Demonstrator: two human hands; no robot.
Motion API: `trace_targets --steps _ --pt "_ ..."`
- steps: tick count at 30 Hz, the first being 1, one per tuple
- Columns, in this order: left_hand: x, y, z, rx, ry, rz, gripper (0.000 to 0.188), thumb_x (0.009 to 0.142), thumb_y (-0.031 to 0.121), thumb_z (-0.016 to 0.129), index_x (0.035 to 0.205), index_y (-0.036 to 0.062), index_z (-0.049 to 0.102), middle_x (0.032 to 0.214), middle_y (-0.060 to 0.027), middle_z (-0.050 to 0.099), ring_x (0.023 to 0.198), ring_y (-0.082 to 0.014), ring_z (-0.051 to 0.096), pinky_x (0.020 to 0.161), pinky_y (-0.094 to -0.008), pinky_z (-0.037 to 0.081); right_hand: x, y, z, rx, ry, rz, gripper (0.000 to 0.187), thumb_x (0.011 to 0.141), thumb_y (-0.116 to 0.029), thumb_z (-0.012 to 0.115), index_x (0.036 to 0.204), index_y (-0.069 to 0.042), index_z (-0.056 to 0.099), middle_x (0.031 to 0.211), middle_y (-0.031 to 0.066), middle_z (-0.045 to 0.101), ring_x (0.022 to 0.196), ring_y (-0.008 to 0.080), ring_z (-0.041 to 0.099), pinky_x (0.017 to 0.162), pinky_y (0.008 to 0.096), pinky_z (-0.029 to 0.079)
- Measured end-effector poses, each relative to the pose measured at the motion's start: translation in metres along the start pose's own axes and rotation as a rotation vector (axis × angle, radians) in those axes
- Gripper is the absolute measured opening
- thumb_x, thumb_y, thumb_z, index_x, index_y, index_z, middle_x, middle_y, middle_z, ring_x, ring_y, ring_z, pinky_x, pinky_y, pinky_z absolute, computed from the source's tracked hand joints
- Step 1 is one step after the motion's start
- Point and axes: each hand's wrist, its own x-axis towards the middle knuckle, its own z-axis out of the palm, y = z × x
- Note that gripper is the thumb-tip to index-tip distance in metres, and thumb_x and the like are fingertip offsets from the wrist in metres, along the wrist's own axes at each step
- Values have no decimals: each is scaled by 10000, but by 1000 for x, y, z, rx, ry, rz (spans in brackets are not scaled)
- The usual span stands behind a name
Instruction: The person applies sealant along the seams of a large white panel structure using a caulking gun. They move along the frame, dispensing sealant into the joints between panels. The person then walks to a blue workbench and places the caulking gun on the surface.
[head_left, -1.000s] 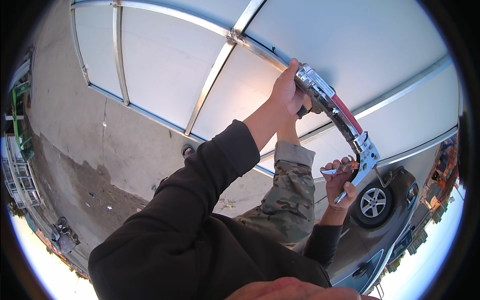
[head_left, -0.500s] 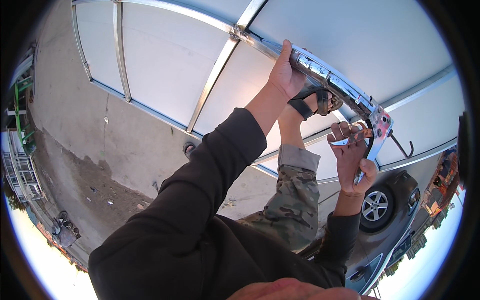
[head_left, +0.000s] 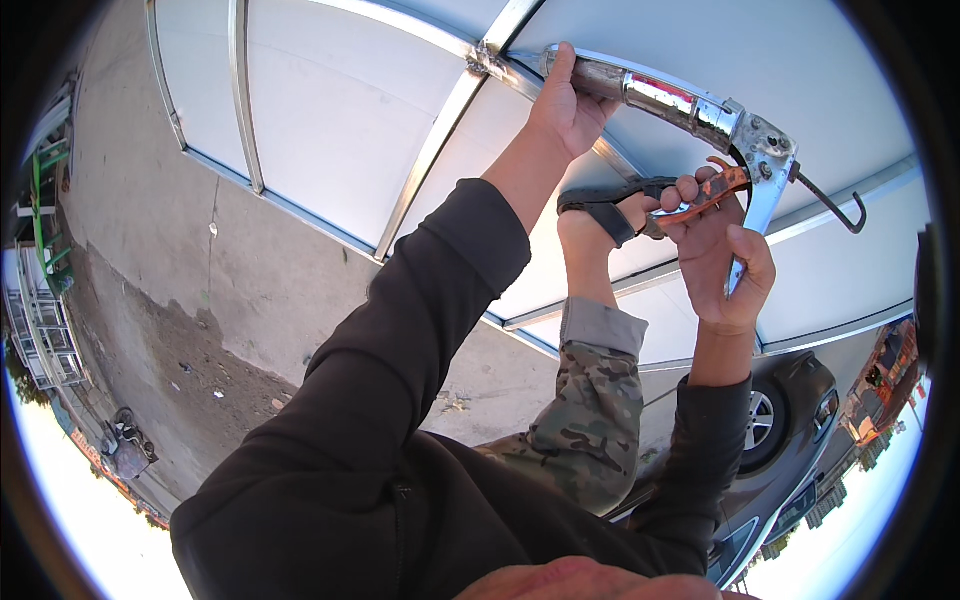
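Grey concrete ground, bright sky.

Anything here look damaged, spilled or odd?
Yes. Where bars of the silver metal frame cross near the top, there's a rough, dark, scorched-looking joint, unlike the smoother bars beyond it. The orange trigger on the silver metal caulking gun looks blotchy and worn. Whether the dark brown ground patch is a spill, I can't tell.
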Motion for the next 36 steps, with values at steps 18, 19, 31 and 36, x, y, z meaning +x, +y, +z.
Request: trace_targets --steps 18,19,31,36 --pt "-210 40 -177 636 407 -626 607 1002 370 531 1421 -31 351 1380 -192 461 1252 -283 491 1059 -416 439 -18 -67 -31 -45 20 13 490 940 -288 497 1271 72 465 1060 175 569 1019 304 573 905 394 482" --pt "-220 45 -186 650 441 -641 587 999 367 538 1408 -20 371 1373 -186 471 1244 -280 498 1053 -415 443 -22 -71 -33 -51 60 19 509 935 -294 506 1281 76 459 1044 173 575 995 294 576 890 387 486" --pt "-261 82 -236 760 638 -677 509 966 375 599 1320 32 475 1324 -149 533 1183 -269 552 991 -415 477 -57 -117 -75 -135 178 32 493 945 -304 491 1269 68 477 995 163 585 904 250 591 840 391 503" --pt "-257 84 -238 810 627 -687 528 962 386 601 1321 21 470 1310 -145 540 1183 -275 550 992 -416 474 -73 -134 -92 -252 150 73 486 962 -321 470 1258 64 493 950 131 608 847 243 638 786 407 534"
